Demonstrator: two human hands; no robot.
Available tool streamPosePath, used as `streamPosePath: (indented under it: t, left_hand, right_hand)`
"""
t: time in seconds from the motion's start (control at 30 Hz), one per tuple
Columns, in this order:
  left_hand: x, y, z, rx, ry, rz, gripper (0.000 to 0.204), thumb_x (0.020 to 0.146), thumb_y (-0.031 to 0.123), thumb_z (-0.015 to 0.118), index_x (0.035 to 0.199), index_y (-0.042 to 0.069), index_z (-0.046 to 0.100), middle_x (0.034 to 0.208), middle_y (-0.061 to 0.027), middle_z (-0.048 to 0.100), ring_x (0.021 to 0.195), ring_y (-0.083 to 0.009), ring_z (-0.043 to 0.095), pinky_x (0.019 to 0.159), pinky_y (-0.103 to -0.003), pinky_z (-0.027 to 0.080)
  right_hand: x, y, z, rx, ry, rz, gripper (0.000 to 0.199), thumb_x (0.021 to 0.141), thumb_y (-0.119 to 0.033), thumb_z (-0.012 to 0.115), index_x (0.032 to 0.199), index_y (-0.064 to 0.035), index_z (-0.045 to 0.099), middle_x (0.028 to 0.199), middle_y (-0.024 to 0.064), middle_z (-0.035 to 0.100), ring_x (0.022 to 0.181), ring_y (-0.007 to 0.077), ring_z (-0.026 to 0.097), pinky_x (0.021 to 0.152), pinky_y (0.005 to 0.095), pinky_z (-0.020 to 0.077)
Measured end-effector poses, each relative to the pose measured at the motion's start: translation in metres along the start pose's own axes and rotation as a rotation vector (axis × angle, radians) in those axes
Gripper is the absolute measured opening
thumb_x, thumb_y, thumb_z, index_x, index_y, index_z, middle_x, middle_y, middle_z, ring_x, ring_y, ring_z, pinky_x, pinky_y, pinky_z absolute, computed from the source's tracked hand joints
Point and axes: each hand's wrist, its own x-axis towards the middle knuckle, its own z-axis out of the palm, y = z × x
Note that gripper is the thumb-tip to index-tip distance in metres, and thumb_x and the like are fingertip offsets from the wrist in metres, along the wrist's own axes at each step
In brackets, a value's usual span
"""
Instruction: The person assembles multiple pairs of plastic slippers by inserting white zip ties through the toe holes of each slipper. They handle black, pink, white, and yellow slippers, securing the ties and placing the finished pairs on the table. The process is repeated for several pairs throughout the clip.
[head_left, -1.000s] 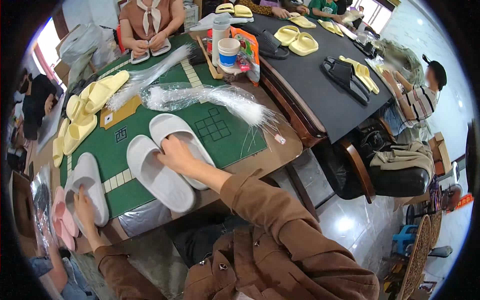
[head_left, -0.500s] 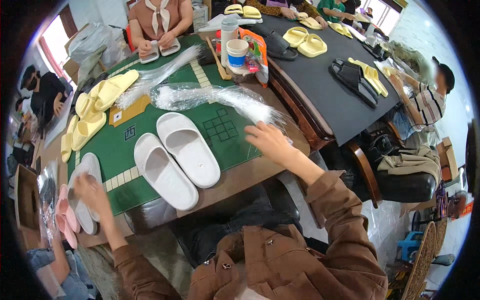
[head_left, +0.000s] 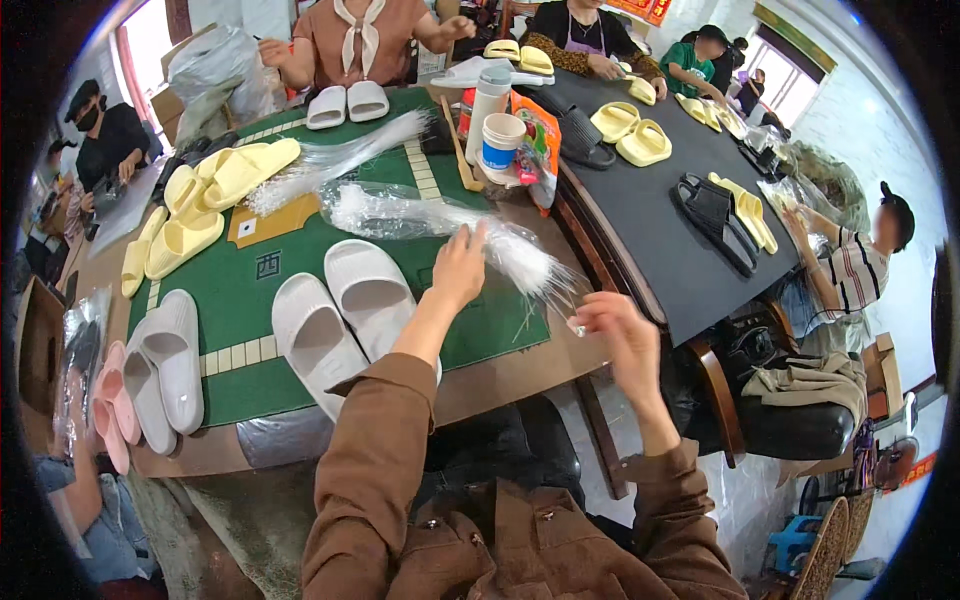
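Plastic-sleeved strands (head_left: 515, 252) lie on the desk (head_left: 490, 372), right of the central grey slippers (head_left: 318, 335), tips fanning handily toward the right hand (head_left: 625, 335); its fingers curl there, grip unclear. Left hand (head_left: 460, 270) meets the bundle, seemingly steadying it; whether it's closed, I can't tell.

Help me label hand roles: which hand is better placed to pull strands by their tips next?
Probably the right hand: it's beside the loose tips of the nearer strand bundle; the left hand is farther back.
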Motion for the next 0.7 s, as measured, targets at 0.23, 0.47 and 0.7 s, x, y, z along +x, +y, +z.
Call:
streamPosePath:
  t: [0.23,0.47,0.7]
  left_hand:
    - [0.006,0.01,0.025,0.09,0.064,-0.044,0.048,0.09,0.013,0.05,0.136,0.004,0.041,0.142,-0.0203,0.039,0.13,-0.0331,0.04,0.108,-0.046,0.031]
    - [-0.008,0.033,-0.076,-0.215,-0.209,0.033,0.042,0.096,0.02,0.046,0.134,0.001,0.044,0.128,-0.0216,0.054,0.112,-0.0371,0.056,0.098,-0.038,0.044]
    - [-0.126,0.105,-0.156,-1.511,-0.463,-0.271,0.036,0.1,0.019,0.046,0.13,0.0,0.048,0.096,-0.0099,0.064,0.095,-0.017,0.062,0.085,-0.03,0.049]
  right_hand:
    - [-0.009,-0.032,-0.153,0.694,0.89,-0.336,0.025,0.099,-0.017,0.052,0.115,0.002,0.048,0.075,0.0005,0.043,0.062,0.0066,0.039,0.052,0.0178,0.035]
    - [-0.026,-0.082,-0.093,0.522,0.331,0.055,0.033,0.101,-0.022,0.045,0.115,0.0064,0.053,0.06,-0.0026,0.036,0.039,0.003,0.03,0.032,0.0188,0.0226]
    - [0.007,-0.066,0.053,0.383,-0.304,0.263,0.033,0.103,-0.017,0.039,0.124,0.0035,0.054,0.077,0.0032,0.056,0.075,0.0124,0.06,0.067,0.0232,0.0483]
